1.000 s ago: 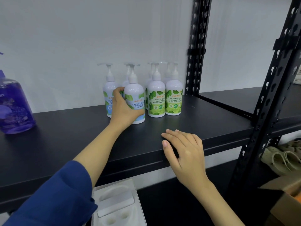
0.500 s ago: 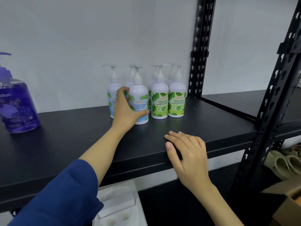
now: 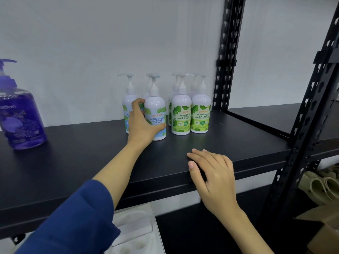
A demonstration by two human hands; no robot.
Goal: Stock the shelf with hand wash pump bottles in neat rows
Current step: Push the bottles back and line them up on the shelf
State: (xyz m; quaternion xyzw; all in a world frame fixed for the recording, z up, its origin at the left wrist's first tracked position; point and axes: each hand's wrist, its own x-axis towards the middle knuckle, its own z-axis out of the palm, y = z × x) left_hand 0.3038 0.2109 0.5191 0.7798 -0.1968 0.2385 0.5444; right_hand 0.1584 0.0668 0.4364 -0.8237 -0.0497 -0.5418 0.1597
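Observation:
Several white hand wash pump bottles stand upright in two rows at the back right of the black shelf. My left hand grips the front blue-label cool mint bottle, which stands on the shelf with a small gap to the green-label bottle on its right. Another green-label bottle stands beside that one. A further blue-label bottle is partly hidden behind my left hand. My right hand rests flat on the shelf's front edge, fingers straight.
A large purple pump bottle stands at the shelf's far left. Black perforated uprights frame the right side, with a second shelf bay beyond. A white moulded tray and a cardboard box lie below.
The view has shifted slightly. My left hand keeps its grip on the cool mint bottle, which stays in about the same place; my right hand stays on the shelf edge.

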